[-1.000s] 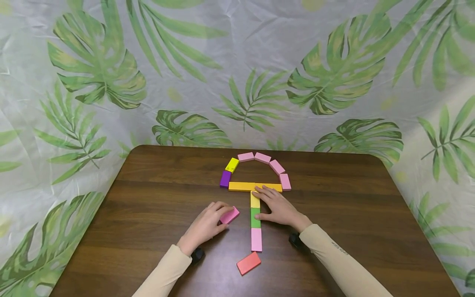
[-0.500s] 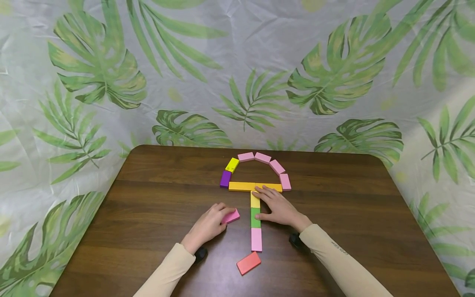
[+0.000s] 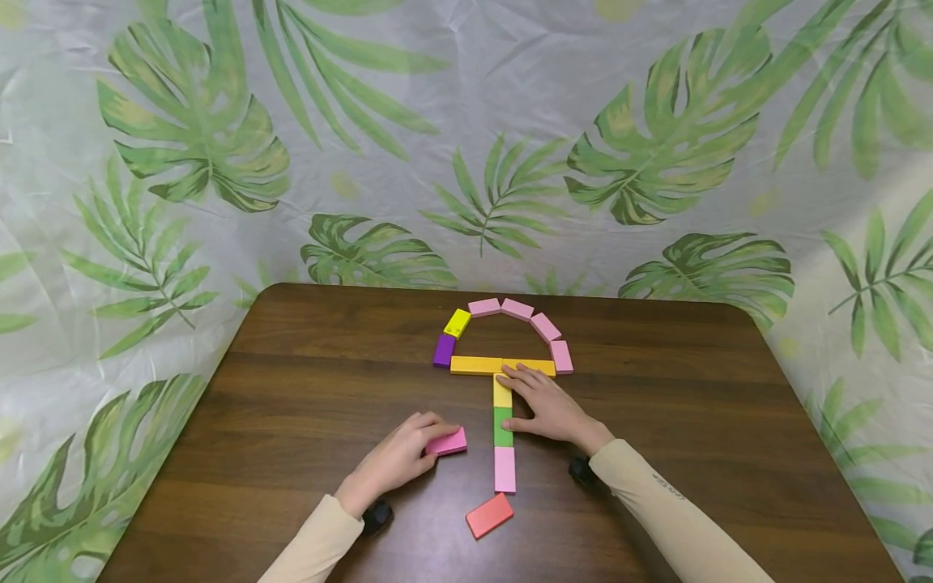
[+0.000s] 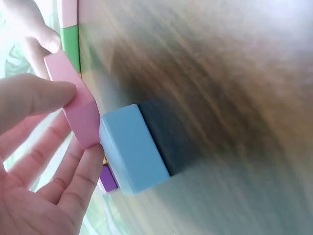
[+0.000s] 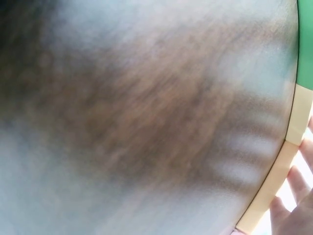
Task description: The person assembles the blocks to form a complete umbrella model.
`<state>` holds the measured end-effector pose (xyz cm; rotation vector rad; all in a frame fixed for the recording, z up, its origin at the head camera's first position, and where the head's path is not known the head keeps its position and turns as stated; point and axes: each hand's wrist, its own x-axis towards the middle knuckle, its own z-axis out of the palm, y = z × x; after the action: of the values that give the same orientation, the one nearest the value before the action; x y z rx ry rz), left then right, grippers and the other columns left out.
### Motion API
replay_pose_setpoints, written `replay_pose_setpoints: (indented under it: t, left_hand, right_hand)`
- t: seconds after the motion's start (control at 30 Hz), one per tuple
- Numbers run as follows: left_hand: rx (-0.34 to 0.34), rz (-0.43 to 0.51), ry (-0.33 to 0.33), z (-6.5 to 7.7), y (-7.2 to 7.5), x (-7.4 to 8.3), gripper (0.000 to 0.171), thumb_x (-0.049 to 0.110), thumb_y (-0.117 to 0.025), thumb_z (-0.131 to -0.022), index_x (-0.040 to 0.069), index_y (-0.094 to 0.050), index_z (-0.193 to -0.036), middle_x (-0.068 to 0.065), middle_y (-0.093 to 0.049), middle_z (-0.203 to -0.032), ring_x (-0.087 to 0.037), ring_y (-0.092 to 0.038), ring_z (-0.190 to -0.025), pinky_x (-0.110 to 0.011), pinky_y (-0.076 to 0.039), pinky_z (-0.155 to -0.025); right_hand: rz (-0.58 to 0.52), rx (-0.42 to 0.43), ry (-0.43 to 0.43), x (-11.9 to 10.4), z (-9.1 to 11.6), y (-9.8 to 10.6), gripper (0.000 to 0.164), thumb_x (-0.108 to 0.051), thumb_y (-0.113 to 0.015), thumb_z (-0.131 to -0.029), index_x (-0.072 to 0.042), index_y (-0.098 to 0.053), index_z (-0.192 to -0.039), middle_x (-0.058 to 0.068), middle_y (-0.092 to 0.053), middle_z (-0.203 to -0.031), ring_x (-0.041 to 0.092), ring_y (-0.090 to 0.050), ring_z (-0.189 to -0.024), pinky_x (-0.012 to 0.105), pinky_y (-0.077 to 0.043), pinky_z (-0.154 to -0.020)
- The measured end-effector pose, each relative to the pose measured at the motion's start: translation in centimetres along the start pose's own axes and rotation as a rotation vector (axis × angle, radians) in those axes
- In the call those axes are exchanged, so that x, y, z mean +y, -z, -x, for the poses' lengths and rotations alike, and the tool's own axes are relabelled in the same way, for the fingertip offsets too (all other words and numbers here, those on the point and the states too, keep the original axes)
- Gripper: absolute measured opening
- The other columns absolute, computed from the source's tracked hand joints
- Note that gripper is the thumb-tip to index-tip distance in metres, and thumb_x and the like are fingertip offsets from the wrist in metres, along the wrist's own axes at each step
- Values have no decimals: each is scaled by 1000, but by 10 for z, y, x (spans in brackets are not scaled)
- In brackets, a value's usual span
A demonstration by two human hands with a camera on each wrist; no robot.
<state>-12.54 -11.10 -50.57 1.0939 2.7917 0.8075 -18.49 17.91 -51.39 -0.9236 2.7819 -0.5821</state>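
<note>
My left hand [image 3: 397, 457] pinches a pink block [image 3: 448, 443] between thumb and fingers, left of a column of blocks. Close beside that pink block, a blue block [image 4: 134, 149] stands on the table in the left wrist view; the hand hides it from the head camera. My right hand [image 3: 550, 407] lies spread with its fingertips at the right-hand orange block [image 3: 539, 364] and the yellow block [image 3: 502, 393]. Its thumb reaches the green block [image 3: 502, 437]. Below the green one, a light pink block [image 3: 504, 470] continues the column.
A left orange block [image 3: 476, 366] extends the crossbar. Above it curves an arch of a purple block [image 3: 444, 351], a yellow block [image 3: 457, 322] and several pale pink blocks [image 3: 517, 308]. A red block [image 3: 490, 517] lies askew below the column on the wooden table [image 3: 656, 389].
My left hand has drawn back slightly toward the near left with the pink block, which has turned to lie more level across the view. My right hand stays in place.
</note>
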Motion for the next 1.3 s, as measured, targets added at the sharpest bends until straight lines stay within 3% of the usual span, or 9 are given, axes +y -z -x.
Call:
replay_pose_setpoints:
  t: [0.3, 0.5, 0.73, 1.1, 1.3]
  left_hand:
    - [-93, 65, 2, 19, 6, 7, 43, -1, -66, -81, 12, -66, -122, 4, -60, -110, -14, -53, -105, -32, -46, -91]
    - [-135, 99, -69, 30, 6, 13, 42, -4, -65, -80, 13, -68, -118, 9, -60, -111, -11, -53, -108, -32, -42, -97]
    - [-149, 130, -160, 41, 3, 17, 42, -8, -63, -76, 13, -69, -112, 9, -61, -109, -9, -54, -105, -26, -44, -92]
    - [-196, 96, -246, 49, 0, 23, 42, -10, -64, -72, 13, -70, -108, 9, -61, -106, -9, -54, -106, -26, -43, -93]
    - [-183, 58, -287, 47, -4, 25, 42, -11, -64, -71, 13, -70, -105, 9, -62, -104, -10, -53, -105, -25, -42, -93]
  right_hand:
    - [4, 5, 2, 1, 0, -1, 81, -53, -65, -85, -12, -36, -149, 10, -29, -154, 31, -17, -143, 50, -15, -112]
    - [3, 8, 3, 1, 0, -1, 81, -53, -65, -85, -12, -36, -149, 10, -29, -154, 30, -17, -143, 50, -16, -112]
    - [2, 11, 2, 1, 0, -2, 81, -52, -65, -85, -12, -37, -148, 10, -29, -154, 31, -17, -142, 50, -16, -112]
    - [7, 35, 26, 2, 0, -3, 80, -52, -66, -85, -10, -38, -147, 12, -31, -152, 33, -21, -141, 51, -19, -111]
    - [6, 13, 10, 2, 0, -1, 81, -53, -65, -85, -11, -37, -148, 10, -29, -154, 31, -18, -142, 49, -16, -112]
